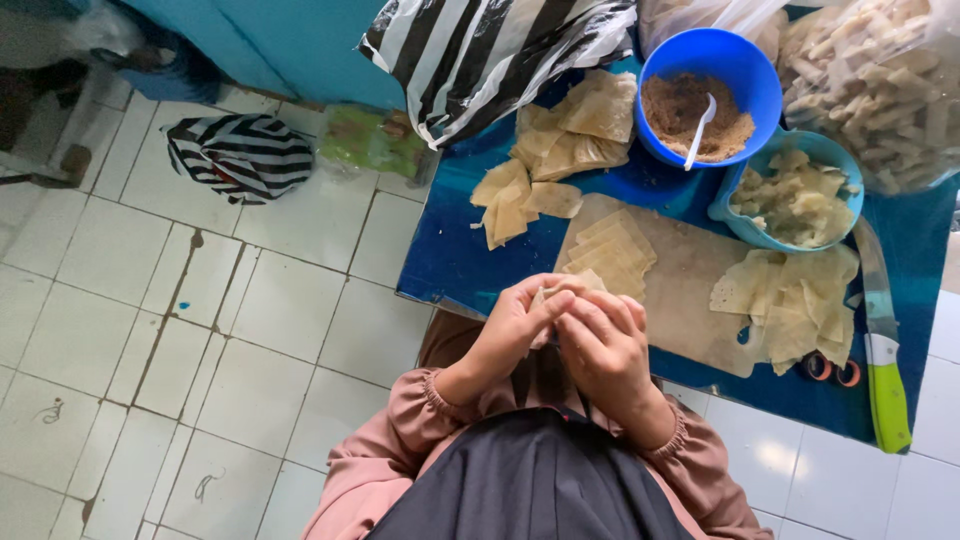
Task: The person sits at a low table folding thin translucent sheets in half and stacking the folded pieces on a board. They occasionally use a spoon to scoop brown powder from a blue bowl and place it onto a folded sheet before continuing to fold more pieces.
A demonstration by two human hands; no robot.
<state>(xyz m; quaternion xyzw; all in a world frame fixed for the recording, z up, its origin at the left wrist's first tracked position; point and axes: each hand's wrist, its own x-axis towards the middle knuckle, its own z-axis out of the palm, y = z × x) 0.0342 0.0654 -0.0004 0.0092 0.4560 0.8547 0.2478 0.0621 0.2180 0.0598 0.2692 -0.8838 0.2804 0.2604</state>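
My left hand [513, 328] and my right hand [603, 345] are pressed together at the near edge of a low blue table [450, 255]. Both pinch a small pale dough wrapper [546, 296] between the fingertips; most of it is hidden by my fingers. Just beyond my hands lies a wooden board [690, 290] with a stack of square wrappers [612, 250]. More wrappers [795, 300] lie on the board's right end.
A blue bowl [745, 70] of brown crumbly filling with a white spoon [698, 130] stands at the back. Beside it are a light blue bowl [842, 155] of pale pieces, a green-handled knife [882, 350], folded pieces [575, 130] and striped plastic bags [480, 50]. White floor tiles [200, 300] lie to the left.
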